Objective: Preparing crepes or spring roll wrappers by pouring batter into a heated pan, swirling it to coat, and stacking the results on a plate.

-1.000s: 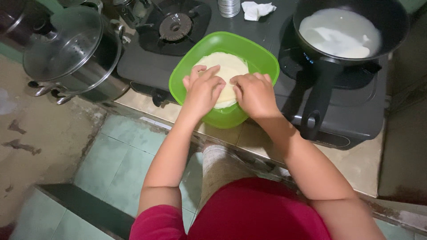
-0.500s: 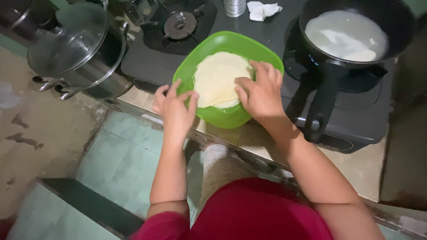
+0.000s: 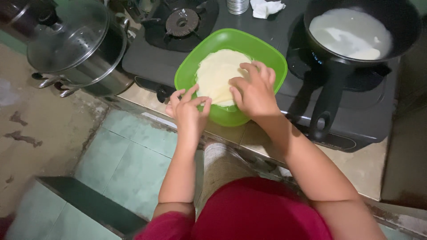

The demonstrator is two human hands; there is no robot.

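1. Right now the thin, pale yellow round crepe [image 3: 219, 75] lies flat inside the bright green, square-ish plastic plate [image 3: 267, 49], and covers most of the plate's floor; its near edge reaches the plate's near rim.
2. The plate sits on the front of the black two-burner gas stove [image 3: 275, 31], its near rim jutting over the stove's front edge above the beige tabletop [image 3: 351, 164].
3. The right hand [image 3: 254, 91] rests on top of the crepe at its right and near part, fingers [image 3: 249, 67] slightly spread and curled, their tips pressing down onto the sheet.
4. The left hand [image 3: 187, 111] is at the plate's near-left rim, its fingers bent towards the thumb as if pinching the crepe's near-left edge; whether they truly hold the edge or only touch it, I cannot tell.
5. From both hands the crepe lies forward, away from the body; it is round, so it has no long axis to speak of.
6. The right hand is the nearer to the crepe's middle, being already upon it; the left reaches only its margin.
7. To the right, just beside the plate, stands a black frying pan [image 3: 400, 26] with white batter spread over its bottom, its handle pointing back towards the person.
8. To the left, well apart from the hands, stands a steel pot with a glass lid [image 3: 73, 40].
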